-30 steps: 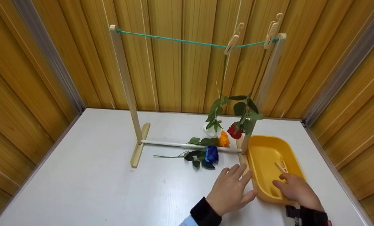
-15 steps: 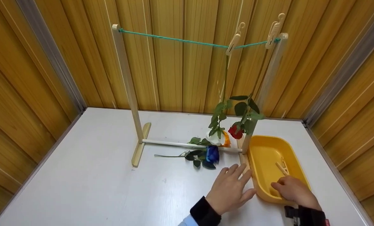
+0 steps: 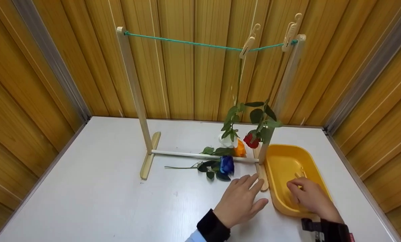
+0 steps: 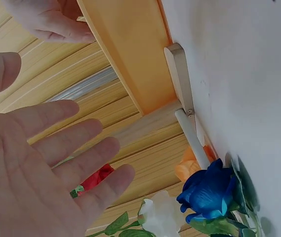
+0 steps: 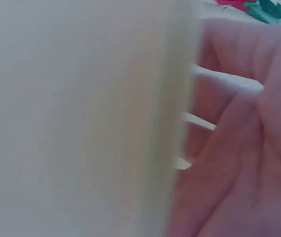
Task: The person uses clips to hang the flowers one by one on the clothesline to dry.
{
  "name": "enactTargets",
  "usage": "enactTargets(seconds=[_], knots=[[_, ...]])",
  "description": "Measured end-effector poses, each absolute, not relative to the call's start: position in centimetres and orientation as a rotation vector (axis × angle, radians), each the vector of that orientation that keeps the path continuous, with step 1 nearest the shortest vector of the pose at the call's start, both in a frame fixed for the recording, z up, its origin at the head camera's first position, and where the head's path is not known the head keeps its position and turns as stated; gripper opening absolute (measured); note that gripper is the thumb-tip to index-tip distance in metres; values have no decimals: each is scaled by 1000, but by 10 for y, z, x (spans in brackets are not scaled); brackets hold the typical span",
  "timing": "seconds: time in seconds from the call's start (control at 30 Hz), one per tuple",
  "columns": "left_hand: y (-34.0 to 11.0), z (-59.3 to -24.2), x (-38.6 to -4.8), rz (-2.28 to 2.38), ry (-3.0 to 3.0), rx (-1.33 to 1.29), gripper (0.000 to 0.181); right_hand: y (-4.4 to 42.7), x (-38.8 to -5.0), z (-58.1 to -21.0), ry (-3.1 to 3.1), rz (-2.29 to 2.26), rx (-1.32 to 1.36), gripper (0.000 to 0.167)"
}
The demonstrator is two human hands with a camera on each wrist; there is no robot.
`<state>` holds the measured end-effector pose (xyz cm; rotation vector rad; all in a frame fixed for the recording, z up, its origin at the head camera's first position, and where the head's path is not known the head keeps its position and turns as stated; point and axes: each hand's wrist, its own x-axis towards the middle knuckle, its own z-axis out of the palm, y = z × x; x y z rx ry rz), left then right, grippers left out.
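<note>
My left hand point(image 3: 238, 202) hovers over the white table just left of the yellow basin point(image 3: 277, 193), palm down, fingers straight and spread, holding nothing. Over the basin my right hand point(image 3: 313, 198) has its fingers curled and pinches a clothespin, of which only a small pale tip point(image 4: 82, 19) shows in the left wrist view. Other clothespins point(image 3: 300, 173) lie in the basin, partly hidden by that hand. Nearest to the left hand are a blue rose point(image 3: 227, 164) and an orange rose point(image 3: 240, 149), both lying by the rack's bottom bar. A blurred pale surface covers much of the right wrist view.
A wooden rack point(image 3: 132, 84) carries a green line point(image 3: 187, 42). Clothespins point(image 3: 247, 47) on it hold a white rose point(image 3: 228, 140) and a red rose point(image 3: 251, 139), hanging heads down. Wood-patterned walls point(image 3: 176, 77) enclose the table point(image 3: 119, 205).
My right hand has gone down into the basin and risen a little, its fingers now curled together. My left hand has shifted slightly left. The hanging white rose swung forward and back.
</note>
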<state>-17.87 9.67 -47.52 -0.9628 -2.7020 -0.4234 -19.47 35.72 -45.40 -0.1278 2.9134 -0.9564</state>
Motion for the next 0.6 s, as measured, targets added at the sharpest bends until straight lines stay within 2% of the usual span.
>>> enactTargets(seconds=[0.3, 0.6], knots=[[86, -466, -184, -644, -2795, -954, 58, 335, -188, -433, 3040, -1199, -132, 29], [76, -461, -189, -799, -2672, -960, 53, 299, -186, -422, 2990, -1412, -180, 28]])
